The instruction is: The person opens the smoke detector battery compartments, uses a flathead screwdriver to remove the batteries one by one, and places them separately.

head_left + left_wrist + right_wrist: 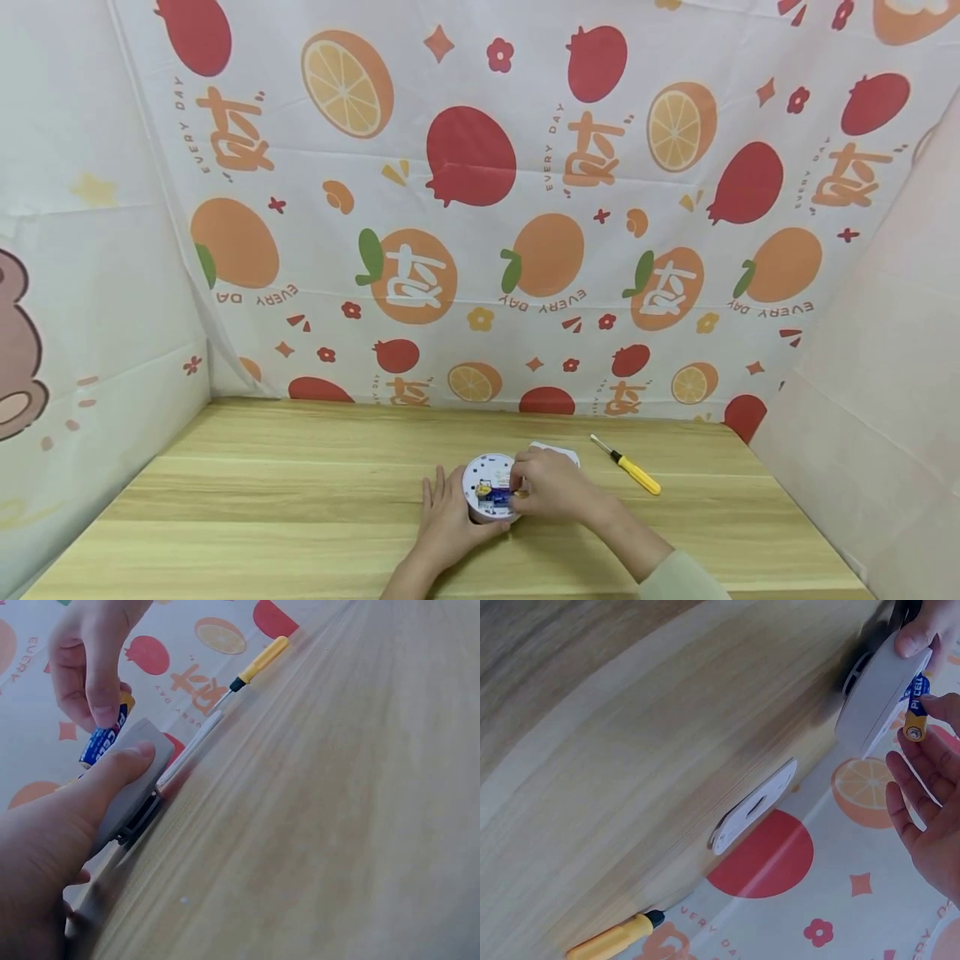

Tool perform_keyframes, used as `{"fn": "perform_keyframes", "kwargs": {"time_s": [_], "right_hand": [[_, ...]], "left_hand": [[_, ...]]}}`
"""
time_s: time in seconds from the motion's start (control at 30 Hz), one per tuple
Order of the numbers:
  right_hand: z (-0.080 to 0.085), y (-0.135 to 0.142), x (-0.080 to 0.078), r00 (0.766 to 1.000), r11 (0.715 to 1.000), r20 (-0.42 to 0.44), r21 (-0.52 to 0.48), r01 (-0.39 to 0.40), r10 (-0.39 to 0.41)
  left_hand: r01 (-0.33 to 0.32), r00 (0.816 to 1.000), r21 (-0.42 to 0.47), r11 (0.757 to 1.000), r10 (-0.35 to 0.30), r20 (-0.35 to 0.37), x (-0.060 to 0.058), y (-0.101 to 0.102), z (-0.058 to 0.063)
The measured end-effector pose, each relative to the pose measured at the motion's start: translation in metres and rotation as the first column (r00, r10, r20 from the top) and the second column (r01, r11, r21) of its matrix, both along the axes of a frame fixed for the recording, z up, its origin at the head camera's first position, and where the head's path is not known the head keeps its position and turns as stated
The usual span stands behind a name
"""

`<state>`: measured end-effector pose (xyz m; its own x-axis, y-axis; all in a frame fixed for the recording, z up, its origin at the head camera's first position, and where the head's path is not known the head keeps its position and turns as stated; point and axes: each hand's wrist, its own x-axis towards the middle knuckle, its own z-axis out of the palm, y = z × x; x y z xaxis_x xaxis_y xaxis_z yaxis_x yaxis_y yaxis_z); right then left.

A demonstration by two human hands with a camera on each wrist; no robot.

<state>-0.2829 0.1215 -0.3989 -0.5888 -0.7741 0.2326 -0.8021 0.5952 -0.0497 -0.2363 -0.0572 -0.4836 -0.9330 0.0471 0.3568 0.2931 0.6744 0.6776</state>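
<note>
A round white device (487,467) sits on the table with its open battery side facing up. My left hand (448,518) holds it by the side, the thumb along its near edge and fingers spread at the left. Over the device, my right hand (557,485) pinches a blue and yellow battery (916,705) between thumb and fingers. In the right wrist view the battery stands tilted against the device's open face, its flat end towards the camera. Blue and yellow also show inside the compartment in the head view, partly hidden by the right fingers.
Behind the right hand lies a flat white cover (558,452), also seen as a thin slotted plate (757,806). A yellow-handled screwdriver (636,473) lies further right on the wooden table (300,500). Fruit-printed cloth (472,250) hangs behind the table.
</note>
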Motion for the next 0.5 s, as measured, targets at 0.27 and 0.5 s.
{"fn": "perform_keyframes", "kwargs": {"time_s": [0.27,0.5], "right_hand": [[0.001,0.011,-0.004,0.999,0.999,0.031,-0.052,0.015,-0.013],[0.004,0.02,-0.005,0.998,0.997,0.042,-0.068,0.047,-0.044]], "left_hand": [[-0.026,1.0,-0.006,1.0,0.026,0.015,-0.002,0.0,-0.003],[-0.025,1.0,-0.009,1.0,0.025,0.019,-0.004,0.0,-0.004]]}}
